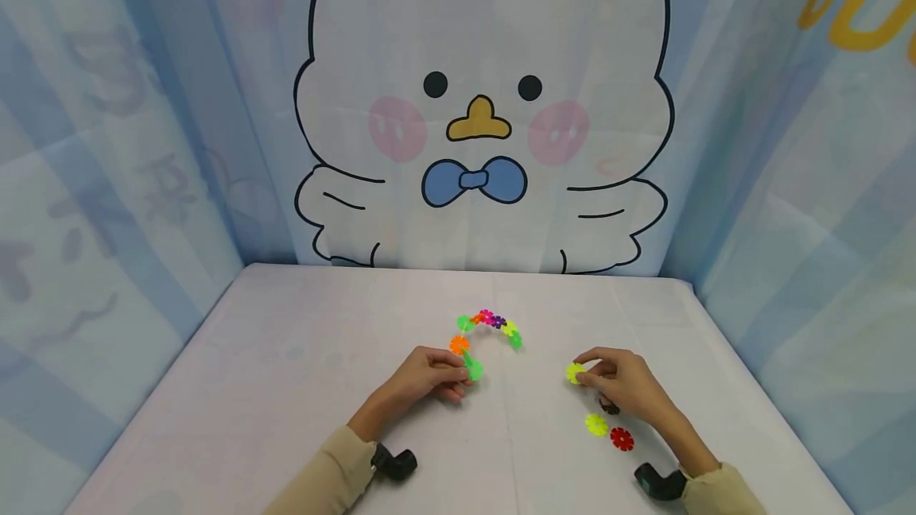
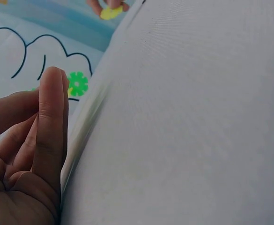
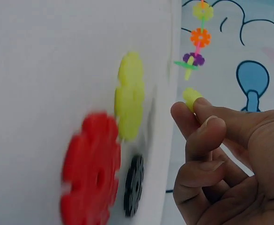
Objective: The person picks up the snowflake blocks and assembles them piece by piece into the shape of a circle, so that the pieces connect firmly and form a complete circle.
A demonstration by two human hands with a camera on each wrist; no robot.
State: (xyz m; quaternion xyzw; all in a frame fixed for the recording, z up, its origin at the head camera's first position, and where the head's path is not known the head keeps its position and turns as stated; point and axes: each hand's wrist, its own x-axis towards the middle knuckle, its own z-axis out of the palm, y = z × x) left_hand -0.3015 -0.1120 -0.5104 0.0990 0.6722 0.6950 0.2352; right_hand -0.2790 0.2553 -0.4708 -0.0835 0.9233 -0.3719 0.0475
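A curved chain of notched plastic snowflake discs in green, orange, pink, purple and yellow arcs away from my left hand. The left fingers pinch its near end, close to a green disc. Between thumb and fingertips, my right hand pinches a single yellow disc, apart from the chain. Below the right hand lie a loose yellow disc, a red disc and a black disc. The right hand partly covers the black one in the head view.
A white cloth covers the table. Behind it hangs a curtain with a cartoon bird, and pale blue curtains close in both sides. A black wrist camera sits at the left cuff and another camera at the right.
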